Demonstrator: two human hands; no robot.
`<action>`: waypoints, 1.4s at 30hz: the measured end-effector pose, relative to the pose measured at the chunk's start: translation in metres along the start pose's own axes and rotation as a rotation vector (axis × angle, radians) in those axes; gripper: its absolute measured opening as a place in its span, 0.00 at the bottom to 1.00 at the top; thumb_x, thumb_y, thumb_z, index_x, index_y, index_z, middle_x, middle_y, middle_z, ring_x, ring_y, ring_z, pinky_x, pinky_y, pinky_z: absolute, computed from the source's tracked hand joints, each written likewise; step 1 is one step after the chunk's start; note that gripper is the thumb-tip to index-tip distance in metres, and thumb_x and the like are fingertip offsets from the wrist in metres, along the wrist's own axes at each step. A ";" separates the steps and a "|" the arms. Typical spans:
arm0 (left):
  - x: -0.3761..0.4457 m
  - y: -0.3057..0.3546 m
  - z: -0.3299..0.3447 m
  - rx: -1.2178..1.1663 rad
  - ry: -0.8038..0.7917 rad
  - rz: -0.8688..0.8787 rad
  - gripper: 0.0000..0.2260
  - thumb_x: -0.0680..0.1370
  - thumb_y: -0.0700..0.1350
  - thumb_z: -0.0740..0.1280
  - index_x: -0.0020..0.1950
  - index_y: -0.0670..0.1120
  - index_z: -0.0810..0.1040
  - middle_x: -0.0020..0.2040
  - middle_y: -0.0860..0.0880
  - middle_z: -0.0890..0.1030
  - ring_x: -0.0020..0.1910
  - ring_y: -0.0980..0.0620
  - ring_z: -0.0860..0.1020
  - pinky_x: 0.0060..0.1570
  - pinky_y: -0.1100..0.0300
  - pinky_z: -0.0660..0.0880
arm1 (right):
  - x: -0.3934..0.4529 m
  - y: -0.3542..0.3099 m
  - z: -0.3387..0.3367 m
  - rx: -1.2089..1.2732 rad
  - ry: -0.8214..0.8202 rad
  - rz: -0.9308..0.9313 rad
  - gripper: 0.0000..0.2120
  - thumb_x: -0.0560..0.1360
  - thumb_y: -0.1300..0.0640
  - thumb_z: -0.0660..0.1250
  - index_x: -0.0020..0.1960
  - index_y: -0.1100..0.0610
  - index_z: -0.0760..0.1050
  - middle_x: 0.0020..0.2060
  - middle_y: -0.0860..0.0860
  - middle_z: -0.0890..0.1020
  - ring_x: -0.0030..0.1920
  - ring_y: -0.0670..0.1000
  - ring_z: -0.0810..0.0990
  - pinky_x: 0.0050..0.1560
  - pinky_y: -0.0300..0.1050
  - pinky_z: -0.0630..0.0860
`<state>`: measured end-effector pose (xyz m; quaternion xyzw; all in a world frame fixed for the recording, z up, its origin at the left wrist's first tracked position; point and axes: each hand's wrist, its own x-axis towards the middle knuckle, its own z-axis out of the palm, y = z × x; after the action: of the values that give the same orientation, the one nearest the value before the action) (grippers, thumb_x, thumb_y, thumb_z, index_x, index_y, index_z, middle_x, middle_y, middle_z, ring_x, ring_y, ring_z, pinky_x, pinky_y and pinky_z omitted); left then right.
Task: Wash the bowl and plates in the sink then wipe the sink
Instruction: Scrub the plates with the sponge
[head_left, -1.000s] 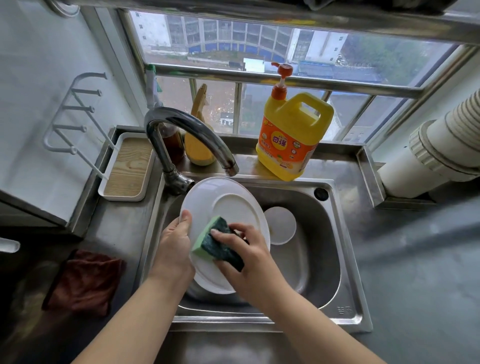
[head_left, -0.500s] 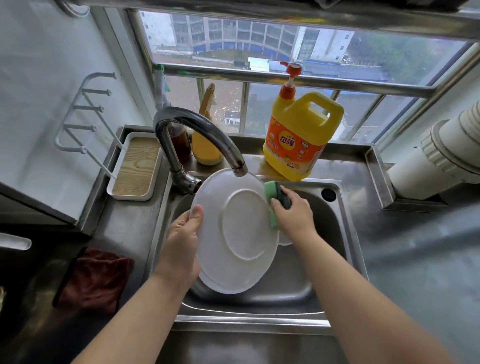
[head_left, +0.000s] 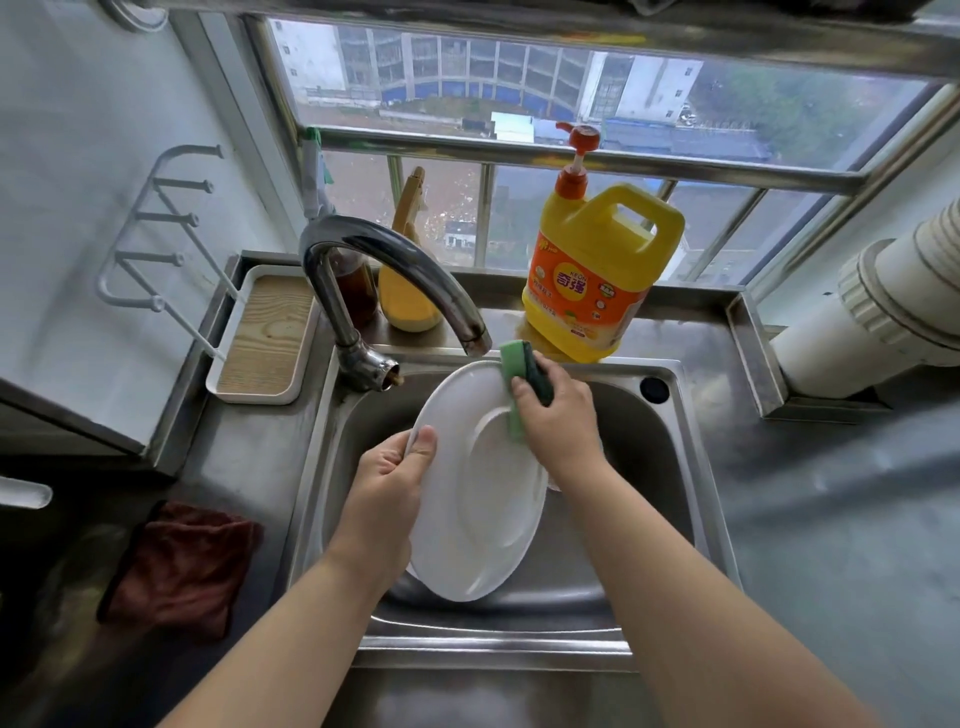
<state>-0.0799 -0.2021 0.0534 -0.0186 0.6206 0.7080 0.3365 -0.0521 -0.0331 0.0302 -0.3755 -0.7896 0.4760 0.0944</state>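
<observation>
A large white plate (head_left: 483, 499) stands tilted on edge over the steel sink (head_left: 670, 467). My left hand (head_left: 389, 493) grips its left rim, thumb on the face. My right hand (head_left: 558, 421) holds a green sponge (head_left: 514, 374) with a dark scouring side and presses it on the plate's upper right rim, just under the tap's spout. My right wrist and the plate hide most of a second white dish lying in the basin.
The curved tap (head_left: 384, 265) arches over the sink's back left. A yellow detergent jug (head_left: 592, 275) stands on the ledge behind. A wooden-bottomed tray (head_left: 265, 338) and white rack (head_left: 156, 234) sit left. A dark red cloth (head_left: 182, 566) lies on the left counter. A white pipe (head_left: 883, 312) crosses at right.
The sponge went from the plate's lower left across to its upper right rim and now sits slightly further up. The plate has turned more edge-on, still gripped by my left hand.
</observation>
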 end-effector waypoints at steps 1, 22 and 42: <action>0.000 0.000 0.000 0.001 -0.002 -0.003 0.13 0.82 0.45 0.58 0.47 0.43 0.80 0.38 0.44 0.83 0.35 0.49 0.81 0.34 0.58 0.79 | -0.002 0.001 0.000 -0.009 0.003 0.007 0.24 0.78 0.48 0.63 0.73 0.48 0.64 0.65 0.55 0.67 0.65 0.54 0.68 0.66 0.47 0.66; 0.013 0.013 -0.025 -0.292 0.064 0.017 0.14 0.81 0.49 0.57 0.55 0.48 0.81 0.51 0.45 0.84 0.49 0.49 0.83 0.44 0.56 0.82 | -0.034 0.065 -0.024 0.265 -0.044 0.336 0.21 0.76 0.51 0.66 0.68 0.50 0.69 0.59 0.53 0.78 0.55 0.52 0.79 0.59 0.55 0.76; 0.015 0.013 -0.044 -0.008 -0.212 -0.038 0.11 0.71 0.45 0.72 0.48 0.40 0.81 0.41 0.43 0.83 0.36 0.47 0.81 0.37 0.57 0.80 | -0.017 -0.001 -0.086 0.377 -0.797 0.207 0.47 0.62 0.55 0.73 0.76 0.45 0.55 0.72 0.49 0.62 0.62 0.53 0.75 0.55 0.45 0.76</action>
<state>-0.1150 -0.2349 0.0476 0.0432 0.5782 0.7019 0.4136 0.0029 0.0140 0.0803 -0.2162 -0.6220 0.7260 -0.1982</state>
